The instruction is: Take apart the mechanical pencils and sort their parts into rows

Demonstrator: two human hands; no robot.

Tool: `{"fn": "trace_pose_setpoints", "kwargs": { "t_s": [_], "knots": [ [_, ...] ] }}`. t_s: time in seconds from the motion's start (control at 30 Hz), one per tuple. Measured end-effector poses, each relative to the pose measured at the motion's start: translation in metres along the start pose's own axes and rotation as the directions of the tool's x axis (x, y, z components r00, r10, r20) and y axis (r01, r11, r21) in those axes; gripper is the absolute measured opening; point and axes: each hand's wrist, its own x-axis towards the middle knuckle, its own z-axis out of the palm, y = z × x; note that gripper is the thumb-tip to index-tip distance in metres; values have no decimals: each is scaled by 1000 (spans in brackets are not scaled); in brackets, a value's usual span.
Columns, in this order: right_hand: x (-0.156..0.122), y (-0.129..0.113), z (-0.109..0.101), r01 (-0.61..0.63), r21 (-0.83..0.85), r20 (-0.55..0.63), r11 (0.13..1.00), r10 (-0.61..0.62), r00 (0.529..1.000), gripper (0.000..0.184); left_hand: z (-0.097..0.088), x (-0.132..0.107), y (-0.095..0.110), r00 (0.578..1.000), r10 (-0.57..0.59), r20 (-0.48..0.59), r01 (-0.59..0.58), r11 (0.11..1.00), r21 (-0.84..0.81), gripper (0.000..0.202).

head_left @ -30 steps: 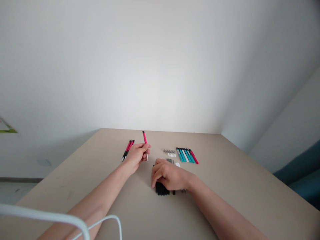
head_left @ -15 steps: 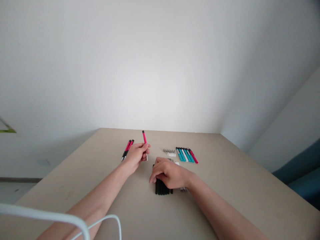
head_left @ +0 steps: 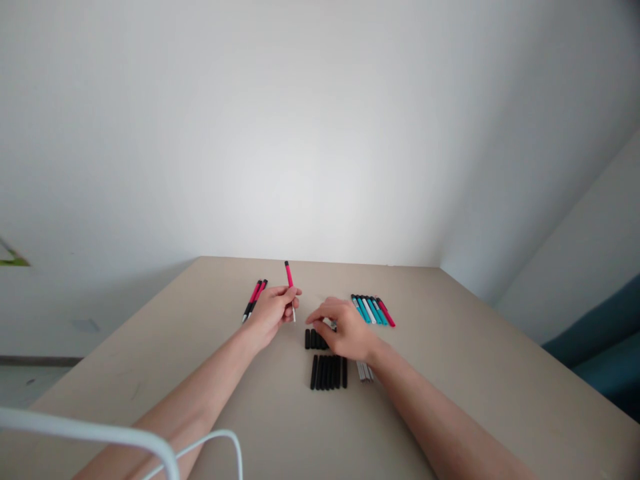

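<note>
My left hand [head_left: 276,308] is closed on a pen barrel [head_left: 289,274], pink with a black end, held nearly upright. A thin white piece sticks out below the fingers. My right hand [head_left: 345,328] hovers palm down over the small parts, index finger and thumb apart, with nothing visible between them. Under and in front of it lie short black tubes [head_left: 313,339], partly covered by the hand. Nearer to me is a row of longer black tubes [head_left: 328,372]. Thin grey rods [head_left: 364,372] show partly beneath my right wrist.
Two pink-and-black pens [head_left: 255,299] lie left of my left hand. Teal, white and pink barrels [head_left: 373,310] lie in a row at the right. The beige table [head_left: 475,373] meets a white wall behind. A white curved tube [head_left: 100,430] crosses the lower left corner.
My right hand has moved away from me, off the long black tubes, and now covers the springs and small white pieces. My left hand holds the pink barrel in the same place.
</note>
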Motion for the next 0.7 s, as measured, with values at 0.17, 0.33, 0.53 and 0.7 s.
{"fn": "trace_pose_setpoints", "kwargs": {
  "t_s": [0.17,0.33,0.53,0.7],
  "knots": [
    [2,11,3,-205,49,-287,978,210,934,19,3,-5,4,991,-30,134,24,999,42,24],
    [7,13,5,-323,310,-258,894,406,877,33,6,-14,8,925,-101,365,42,985,167,28],
    [11,7,5,-334,595,-92,731,476,875,34,7,-19,11,840,-158,520,25,967,254,29],
    [13,14,9,-322,763,-86,561,581,809,32,7,-20,12,844,-168,510,29,963,270,31]
  ]
}}
